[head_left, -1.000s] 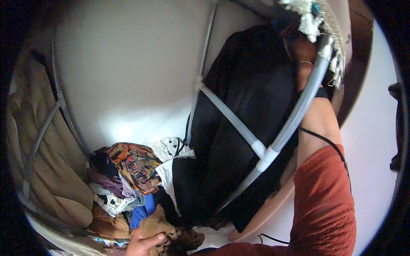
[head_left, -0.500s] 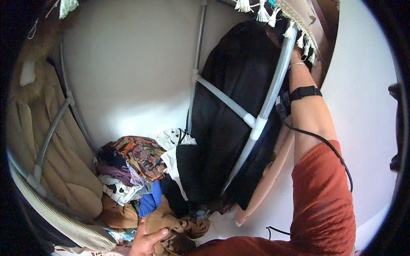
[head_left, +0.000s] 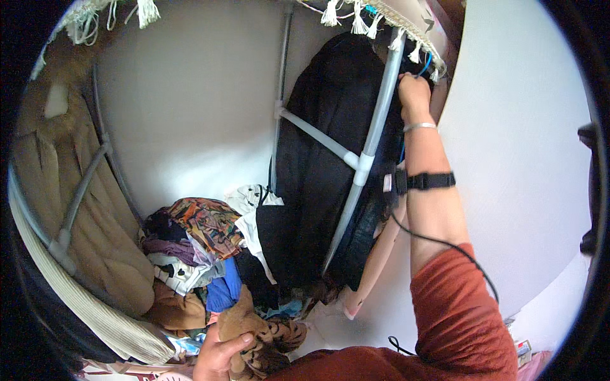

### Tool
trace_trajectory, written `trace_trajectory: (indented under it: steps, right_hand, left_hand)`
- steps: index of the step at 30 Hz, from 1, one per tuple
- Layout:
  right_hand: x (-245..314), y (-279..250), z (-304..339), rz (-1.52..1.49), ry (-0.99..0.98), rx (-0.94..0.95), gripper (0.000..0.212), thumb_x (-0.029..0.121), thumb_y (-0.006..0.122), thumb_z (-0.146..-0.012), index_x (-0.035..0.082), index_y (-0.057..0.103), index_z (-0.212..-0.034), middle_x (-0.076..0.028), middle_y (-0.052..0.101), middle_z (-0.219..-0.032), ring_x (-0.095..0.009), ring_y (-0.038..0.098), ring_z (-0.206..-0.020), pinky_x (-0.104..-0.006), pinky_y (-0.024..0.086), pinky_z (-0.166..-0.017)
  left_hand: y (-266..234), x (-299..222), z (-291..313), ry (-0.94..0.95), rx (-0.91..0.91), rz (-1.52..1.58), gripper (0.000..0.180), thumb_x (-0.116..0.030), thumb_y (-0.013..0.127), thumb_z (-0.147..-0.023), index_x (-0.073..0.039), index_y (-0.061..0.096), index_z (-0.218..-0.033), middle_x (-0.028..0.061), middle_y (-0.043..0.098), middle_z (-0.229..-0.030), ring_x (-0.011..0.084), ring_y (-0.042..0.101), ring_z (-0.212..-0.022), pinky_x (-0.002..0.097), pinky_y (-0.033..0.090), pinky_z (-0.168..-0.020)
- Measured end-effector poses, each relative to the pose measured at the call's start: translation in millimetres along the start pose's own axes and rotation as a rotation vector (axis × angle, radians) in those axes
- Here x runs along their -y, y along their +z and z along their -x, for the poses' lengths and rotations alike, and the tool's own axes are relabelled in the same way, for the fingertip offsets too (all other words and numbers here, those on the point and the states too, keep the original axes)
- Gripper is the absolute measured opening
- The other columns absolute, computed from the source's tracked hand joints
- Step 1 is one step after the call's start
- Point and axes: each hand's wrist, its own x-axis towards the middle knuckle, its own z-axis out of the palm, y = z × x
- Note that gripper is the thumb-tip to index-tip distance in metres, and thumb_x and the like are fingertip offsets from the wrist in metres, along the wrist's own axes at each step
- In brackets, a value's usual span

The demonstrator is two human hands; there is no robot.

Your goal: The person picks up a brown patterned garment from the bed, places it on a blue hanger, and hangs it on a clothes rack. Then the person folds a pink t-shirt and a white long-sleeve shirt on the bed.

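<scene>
My left hand (head_left: 217, 357), at the lower edge, is closed around a brown fuzzy garment with dark tiger-like markings (head_left: 257, 333). Up at the right, my right hand (head_left: 414, 95) is closed on a blue clothes hanger (head_left: 426, 65), whose curved hook shows above the fingers. Its lower part is mostly hidden behind my wrist. Just left of that hand, a long black garment (head_left: 337, 108) hangs inside a grey tube frame (head_left: 375, 127).
A pile of folded clothes (head_left: 206, 225) lies at the bottom of the frame. Tan garments (head_left: 51, 178) hang at the left. A tasselled cloth (head_left: 416, 35) drapes over the top. A white wall (head_left: 521, 159) stands at the right, and a black cable (head_left: 445, 244) trails along my right arm.
My right hand has come out from behind the tasselled cloth, down and left, with the blue hanger now showing. My left hand keeps its hold on the brown garment. The view has shifted slightly.
</scene>
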Motion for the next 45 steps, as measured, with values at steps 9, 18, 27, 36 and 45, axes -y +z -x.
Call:
trace_trajectory:
  steps: [9,18,27,36,45]
  right_hand:
    - [14,-118,169,-0.578,-0.182,0.048,0.022,0.017,0.048,-0.099,0.001,0.061,-0.109,-0.009,0.064,-0.089,-0.007,0.05,-0.065,-0.0232,0.043,-0.059]
    - [20,-265,271,-0.586,-0.026,0.471,0.029,0.017,0.057,-0.094,-0.001,0.06,-0.117,-0.003,0.062,-0.087,-0.001,0.035,-0.056,-0.0175,0.024,-0.047]
    - [14,-328,286,-0.225,0.028,1.198,0.014,0.001,0.058,-0.085,-0.002,0.067,-0.096,-0.003,0.062,-0.081,-0.008,0.055,-0.072,-0.0217,0.042,-0.064]
    - [-2,-312,294,-0.268,-0.332,1.583,0.008,0.002,0.063,-0.082,0.001,0.065,-0.089,-0.013,0.064,-0.081,-0.028,0.061,-0.073,-0.0352,0.047,-0.065]
    - [-25,-270,351,-0.162,-0.54,1.5,0.006,0.007,0.061,-0.084,0.006,0.063,-0.09,-0.014,0.064,-0.077,-0.034,0.063,-0.073,-0.0369,0.048,-0.065]
  left_hand:
    - [3,-8,46,-0.004,-0.011,-0.073,0.048,-0.004,0.066,-0.079,0.004,0.055,-0.125,0.0106,0.064,-0.115,0.0196,0.059,-0.108,0.0323,0.043,-0.094]
    - [5,-13,51,0.025,0.068,-0.067,0.056,-0.005,0.071,-0.078,0.002,0.052,-0.13,0.0112,0.062,-0.121,0.0225,0.059,-0.111,0.0352,0.043,-0.098]
    - [27,-42,50,0.041,0.076,-0.169,0.057,-0.003,0.071,-0.074,0.004,0.052,-0.127,0.0131,0.062,-0.114,0.0232,0.06,-0.105,0.0358,0.046,-0.094]
    - [48,-57,48,0.162,-0.031,-0.333,0.061,-0.004,0.066,-0.073,0.004,0.048,-0.131,0.0151,0.061,-0.12,0.0273,0.059,-0.11,0.0377,0.045,-0.098]
    - [68,-67,60,0.221,-0.004,-0.322,0.054,-0.005,0.068,-0.075,0.004,0.051,-0.126,0.0126,0.062,-0.112,0.0228,0.06,-0.103,0.0341,0.046,-0.092]
